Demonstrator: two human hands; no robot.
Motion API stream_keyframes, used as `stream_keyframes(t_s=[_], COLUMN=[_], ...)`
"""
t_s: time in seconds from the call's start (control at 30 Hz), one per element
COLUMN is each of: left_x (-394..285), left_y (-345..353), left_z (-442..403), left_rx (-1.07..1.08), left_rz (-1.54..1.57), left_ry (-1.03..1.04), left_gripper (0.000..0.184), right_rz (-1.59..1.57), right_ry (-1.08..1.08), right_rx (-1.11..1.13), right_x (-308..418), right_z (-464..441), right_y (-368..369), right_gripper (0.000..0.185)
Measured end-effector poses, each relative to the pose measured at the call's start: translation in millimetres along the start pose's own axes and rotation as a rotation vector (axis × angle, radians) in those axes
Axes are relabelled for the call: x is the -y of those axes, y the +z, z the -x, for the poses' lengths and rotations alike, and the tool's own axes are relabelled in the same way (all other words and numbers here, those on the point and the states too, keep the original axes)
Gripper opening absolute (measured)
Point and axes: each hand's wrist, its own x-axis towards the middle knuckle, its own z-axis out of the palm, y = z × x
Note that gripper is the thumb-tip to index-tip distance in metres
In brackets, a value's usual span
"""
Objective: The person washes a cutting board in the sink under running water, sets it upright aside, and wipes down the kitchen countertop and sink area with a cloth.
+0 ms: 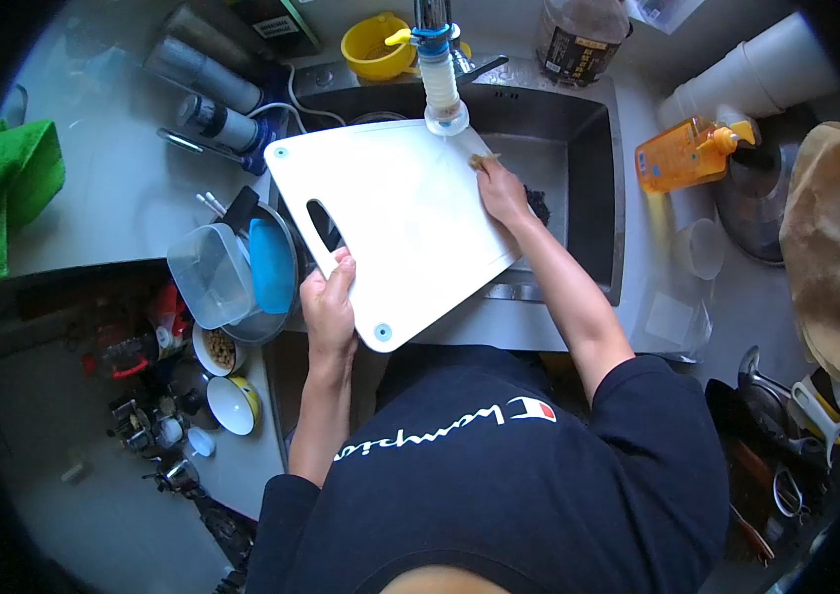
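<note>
I'd call this wiping: left hand [331, 300] grips the white plastic cutting board's [410, 218] left edge, right hand [504, 193] pinches a small tan pad [481, 160], so next stroke wants steadiness.

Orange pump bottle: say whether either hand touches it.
No, the left hand and right hand are at the white cutting board, apart from the orange pump bottle.

Pale counter [133, 213]; greyish wall [499, 25] behind; cool light.

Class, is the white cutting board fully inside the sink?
No: the cutting board juts past the front edge of the sink, the left hand gripping it.
</note>
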Motion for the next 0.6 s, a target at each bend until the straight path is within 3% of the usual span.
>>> stream_keyframes(t_s=[0.07, 0.13, 0.2, 0.27, 0.43, 0.5, 0.53, 0.6], left_x=[1.3, 0.6, 0.6, -0.2, 1.3, 1.4, 2.5, 2.9], left_y=[1.3, 0.4, -2.0, -4.5, -3.1, -2.4, -2.8, -2.0], left_z=[2.1, -0.3, 0.2, -0.1, -1.4, -2.6, -2.4, -2.6], left_rx=[-0.016, -0.018, -0.017, -0.031, -0.029, -0.022, -0.021, -0.019], left_rz=[-0.091, -0.11, -0.135, -0.119, -0.118, -0.121, -0.113, -0.106], left_ry=[0.063, 0.062, 0.058, 0.072, 0.112, 0.11, 0.107, 0.101], left_gripper=[0.034, 0.034, 0.034, 0.034, 0.034, 0.033, 0.033, 0.033], right_rz=[-0.119, -0.152, -0.142, -0.194, -0.293, -0.777, -0.779, -1.301], right_ry=[-0.3, -0.463, -0.363, -0.079, 0.014, 0.194, 0.192, 0.382], right_rx=[-0.212, -0.255, -0.228, -0.189, -0.055, 0.04, 0.038, 0.151], right_x=[20.3, 44.8, 46.1, 38.4, 38.0, 41.2, 54.1, 74.8], right_z=[15.0, 21.7, 6.0, -19.8, -59.9, -75.0, -69.4, -56.6], right_y=[6.2, 9.2, 8.7, 6.1, -1.8, 9.4, 2.5, -11.1], right_gripper=[0.02, 0.015, 0.016, 0.019, 0.026, 0.028, 0.028, 0.03])
